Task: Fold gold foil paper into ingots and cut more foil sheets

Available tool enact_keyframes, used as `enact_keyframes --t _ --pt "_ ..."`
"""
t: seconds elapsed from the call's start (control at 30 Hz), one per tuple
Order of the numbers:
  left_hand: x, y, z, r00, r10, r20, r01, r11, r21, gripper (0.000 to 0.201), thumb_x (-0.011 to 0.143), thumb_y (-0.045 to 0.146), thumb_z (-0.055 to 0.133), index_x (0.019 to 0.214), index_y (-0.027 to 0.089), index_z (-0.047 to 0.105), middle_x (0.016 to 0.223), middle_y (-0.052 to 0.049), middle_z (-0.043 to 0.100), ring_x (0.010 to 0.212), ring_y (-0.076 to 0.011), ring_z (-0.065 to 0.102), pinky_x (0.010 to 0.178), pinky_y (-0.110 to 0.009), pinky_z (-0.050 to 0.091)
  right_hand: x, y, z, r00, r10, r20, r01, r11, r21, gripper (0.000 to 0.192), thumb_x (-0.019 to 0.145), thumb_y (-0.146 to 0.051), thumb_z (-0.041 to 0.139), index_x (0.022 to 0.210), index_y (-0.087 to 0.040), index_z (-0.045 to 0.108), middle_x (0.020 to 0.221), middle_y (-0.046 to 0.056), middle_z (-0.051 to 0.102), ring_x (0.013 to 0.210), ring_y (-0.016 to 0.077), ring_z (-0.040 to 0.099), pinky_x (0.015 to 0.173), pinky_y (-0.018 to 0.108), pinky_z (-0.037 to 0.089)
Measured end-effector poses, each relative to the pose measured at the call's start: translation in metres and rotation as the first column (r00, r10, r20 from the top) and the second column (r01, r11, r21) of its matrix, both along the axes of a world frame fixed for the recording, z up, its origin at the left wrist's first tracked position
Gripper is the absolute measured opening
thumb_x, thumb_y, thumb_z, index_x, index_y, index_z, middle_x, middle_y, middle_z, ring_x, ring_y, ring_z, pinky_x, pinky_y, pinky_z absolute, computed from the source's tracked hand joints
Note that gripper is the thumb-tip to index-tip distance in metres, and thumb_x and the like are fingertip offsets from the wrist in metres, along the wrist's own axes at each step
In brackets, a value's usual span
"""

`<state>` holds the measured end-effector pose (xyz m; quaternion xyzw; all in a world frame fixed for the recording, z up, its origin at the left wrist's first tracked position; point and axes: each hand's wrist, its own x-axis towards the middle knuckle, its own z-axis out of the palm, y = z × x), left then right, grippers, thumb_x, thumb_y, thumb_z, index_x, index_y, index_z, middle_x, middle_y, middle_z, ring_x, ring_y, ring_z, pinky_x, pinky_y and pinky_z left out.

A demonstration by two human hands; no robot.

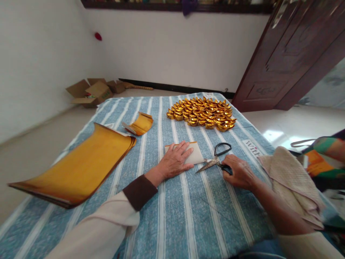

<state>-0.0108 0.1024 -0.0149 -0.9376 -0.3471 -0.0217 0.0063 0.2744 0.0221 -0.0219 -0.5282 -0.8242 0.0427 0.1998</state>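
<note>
My left hand [176, 160] lies flat with its fingers stretched over a folded piece of paper [197, 155], pale on top with a thin gold edge at the back. To the right, my right hand [238, 171] grips one black handle of a pair of scissors [215, 162]. The scissors rest on the cloth with their blades apart, and the upper blade's tip meets the paper's right edge. Their other handle loop stands free. Left of my hands lie a large stack of gold paper sheets [88, 163] and a smaller curled gold stack [141, 124].
Many folded gold paper ingots [201, 112] sit grouped at the back right. A striped blue tablecloth [151, 230] covers the table. A beige towel [292, 180] lies on the right edge. Behind are an open cardboard box [93, 92] on the floor and a dark red door [283, 57].
</note>
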Motion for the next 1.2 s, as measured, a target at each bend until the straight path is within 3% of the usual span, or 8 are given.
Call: enact_keyframes --t 0.2,0.37,0.53,0.93,1.2 --pt "0.001 0.007 -0.004 1.0 -0.004 -0.03 0.003 0.999 -0.047 0.063 0.096 0.06 0.036 0.145 0.02 0.036 0.155 -0.016 0.028 0.143 -0.0318 0.021 0.112 -0.052 0.017 -0.003 0.01 0.0 0.994 0.067 0.081 -0.075 0.992 0.099 0.006 0.078 -0.018 0.052 0.077 -0.018 0.058 0.077 0.006 0.057 0.077 0.0204 0.051 0.07 0.031 0.039" --pt "0.003 0.008 -0.007 0.998 0.008 -0.061 -0.014 0.994 -0.108 0.063 0.096 0.058 0.036 0.147 0.022 0.032 0.157 -0.015 0.022 0.144 -0.0327 0.018 0.111 -0.053 0.016 -0.008 0.01 -0.001 0.983 0.053 0.174 -0.076 0.989 0.126 0.015 0.087 -0.026 0.052 0.08 -0.016 0.061 0.078 0.007 0.057 0.078 0.0214 0.05 0.071 0.032 0.039" --pt "0.003 0.01 -0.009 0.999 0.006 -0.039 -0.009 0.996 -0.089 0.063 0.095 0.06 0.037 0.147 0.024 0.032 0.157 -0.015 0.022 0.144 -0.0322 0.018 0.11 -0.054 0.015 -0.012 0.012 -0.002 0.972 0.048 0.231 -0.087 0.982 0.165 0.026 0.092 -0.028 0.048 0.073 -0.018 0.063 0.073 0.006 0.056 0.074 0.0199 0.049 0.069 0.032 0.037" --pt "0.004 0.011 -0.008 1.0 -0.015 -0.025 0.013 0.997 -0.078 0.063 0.095 0.06 0.038 0.146 0.024 0.034 0.156 -0.014 0.025 0.142 -0.0332 0.022 0.109 -0.054 0.019 -0.013 0.012 0.0 0.971 0.1 0.216 -0.154 0.956 0.25 0.028 0.091 -0.022 0.049 0.064 -0.019 0.058 0.066 0.003 0.053 0.068 0.0166 0.047 0.066 0.03 0.034" --pt "0.002 0.011 -0.008 0.999 -0.029 -0.016 0.027 0.996 -0.08 0.067 0.094 0.062 0.038 0.148 0.023 0.031 0.156 -0.015 0.023 0.143 -0.0339 0.022 0.109 -0.054 0.018 -0.001 0.006 -0.002 0.984 0.009 0.175 -0.063 0.951 0.302 0.026 0.087 -0.018 0.052 0.061 -0.019 0.055 0.063 0.002 0.052 0.066 0.0158 0.048 0.065 0.03 0.035"
